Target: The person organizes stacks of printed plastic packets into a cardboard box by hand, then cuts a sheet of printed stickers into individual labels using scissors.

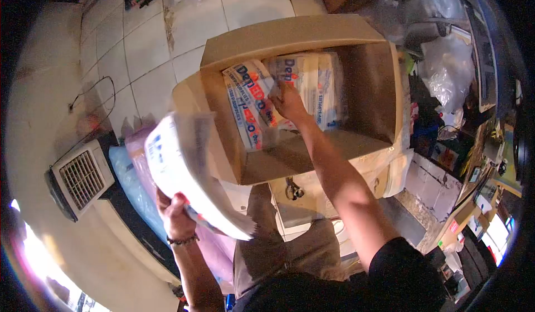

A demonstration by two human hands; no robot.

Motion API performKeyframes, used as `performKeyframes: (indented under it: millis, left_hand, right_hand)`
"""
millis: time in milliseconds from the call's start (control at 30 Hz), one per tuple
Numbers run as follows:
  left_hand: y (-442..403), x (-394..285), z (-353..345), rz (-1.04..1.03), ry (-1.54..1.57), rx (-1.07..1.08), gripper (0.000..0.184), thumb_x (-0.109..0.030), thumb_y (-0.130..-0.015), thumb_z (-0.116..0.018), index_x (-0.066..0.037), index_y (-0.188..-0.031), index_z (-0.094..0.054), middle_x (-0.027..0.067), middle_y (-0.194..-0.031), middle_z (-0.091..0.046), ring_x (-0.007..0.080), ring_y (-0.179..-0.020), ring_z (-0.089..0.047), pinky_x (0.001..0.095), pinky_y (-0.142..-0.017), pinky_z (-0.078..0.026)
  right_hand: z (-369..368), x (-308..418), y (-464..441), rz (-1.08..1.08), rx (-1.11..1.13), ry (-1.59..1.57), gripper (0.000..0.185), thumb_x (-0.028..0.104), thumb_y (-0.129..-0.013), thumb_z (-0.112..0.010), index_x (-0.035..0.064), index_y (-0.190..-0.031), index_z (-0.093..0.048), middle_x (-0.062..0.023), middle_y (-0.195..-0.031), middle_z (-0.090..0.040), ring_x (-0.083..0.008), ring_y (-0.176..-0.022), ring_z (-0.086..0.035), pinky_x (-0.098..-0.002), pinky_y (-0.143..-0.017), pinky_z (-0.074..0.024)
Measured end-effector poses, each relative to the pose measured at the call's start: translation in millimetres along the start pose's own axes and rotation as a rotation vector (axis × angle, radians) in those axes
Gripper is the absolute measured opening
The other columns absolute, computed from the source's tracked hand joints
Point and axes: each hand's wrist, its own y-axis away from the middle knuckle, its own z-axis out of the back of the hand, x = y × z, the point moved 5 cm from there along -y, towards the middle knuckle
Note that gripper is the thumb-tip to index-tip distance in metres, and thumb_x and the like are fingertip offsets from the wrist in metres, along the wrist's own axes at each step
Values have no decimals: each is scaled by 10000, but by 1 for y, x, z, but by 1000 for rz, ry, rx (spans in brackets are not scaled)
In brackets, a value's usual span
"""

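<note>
Directions ran from the middle of the cardboard box (290, 36), with twelve at the top of the view. The box stood open, its outer edges turned up at twelve and slanting outward at nine. Inside, printed packs lay against the nine o'clock wall and across toward one o'clock. Bare cardboard was left between them and the wall at three, with another free strip along the edge from four to six.

The right hand (290, 103) reached in over the edge at five, its fingers bent at the border between the packs; whether it gripped one or only touched it, I could not tell. Out at eight, beyond the box, the left hand (175, 217) was closed on the lower edge of a white stack (186, 170), which was blurred and bowed. Past that stack, wrapped plastic narrowed the room.

Counted: one box, one stack in hand, and at least two packs inside, the left pack (245, 103) and the right pack (327, 86). One vented unit (83, 175) sat at eight to nine, one blue bag (129, 178) nearer, and one clear bag (446, 69) at two to three.
</note>
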Motion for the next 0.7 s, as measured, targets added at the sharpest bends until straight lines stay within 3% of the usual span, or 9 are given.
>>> performKeyframes:
  millis: [100, 167, 233, 367, 467, 567, 667, 700]
  left_hand:
    - [11, -1, 43, 128, 206, 166, 667, -281, -778, -831, 3, -1293, -517, 125, -1201, -649, 247, -1043, -662, 375, -901, -561]
    - [17, 1, 52, 140, 223, 97, 664, -268, -781, -829, -12, -1303, -508, 109, -1211, -646, 244, -1072, -646, 387, -934, -543]
    - [22, 6, 51, 120, 157, 9, 699, -275, -776, -831, -27, -1330, -484, 105, -1240, -629, 247, -1099, -628, 404, -950, -524]
    - [21, 22, 27, 140, 104, 1, 558, -131, -885, -706, -42, -1371, -447, 107, -1286, -594, 264, -1147, -594, 412, -987, -487]
    - [11, 24, -21, 43, 69, 102, 549, -4, -865, -668, -20, -1363, -438, 131, -1258, -607, 255, -1102, -618, 414, -992, -488]
    - [0, 26, -74, 47, -73, 163, 543, 22, -836, -687, 3, -1325, -451, 140, -1213, -624, 233, -1066, -635, 379, -955, -514]
    - [-23, 36, -121, -21, -218, 218, 543, -80, -791, -813, -18, -1244, -519, 85, -1116, -658, 161, -992, -641, 324, -884, -526]
    - [-32, 45, -128, -15, -286, 234, 537, -91, -793, -815, -20, -1238, -523, 78, -1098, -660, 150, -974, -638, 317, -861, -531]
  right_hand:
    - [-14, 2, 2, -70, 82, -41, 468, 161, -749, -745, -29, -1146, -587, -254, -989, -675, -444, -943, -644, -510, -822, -519]
    - [-13, -1, 10, -186, 51, -126, 491, 107, -730, -737, -19, -1181, -587, -251, -983, -678, -437, -921, -656, -515, -796, -527]
    - [-41, -16, 29, -92, 110, -127, 540, 73, -769, -689, 28, -1288, -548, -239, -908, -681, -388, -848, -673, -478, -736, -525]
    - [-71, -13, 64, -128, 86, -55, 609, 39, -786, -653, 55, -1375, -499, -230, -770, -669, -365, -727, -677, -455, -667, -520]
    - [-56, 2, 52, -187, 68, -93, 641, 57, -779, -679, 56, -1389, -484, -232, -741, -653, -360, -705, -670, -451, -666, -522]
    - [-47, 9, 41, -276, 295, -94, 689, 95, -788, -710, 56, -1417, -431, -277, -947, -671, -420, -880, -668, -493, -800, -534]
    - [-33, -2, 36, -87, 71, -220, 673, 203, -787, -762, 44, -1377, -480, -280, -1015, -654, -407, -906, -658, -487, -815, -529]
    - [-24, -10, 28, -165, 139, -170, 619, 190, -836, -719, 77, -1402, -496, -206, -1071, -680, -311, -935, -678, -407, -798, -544]
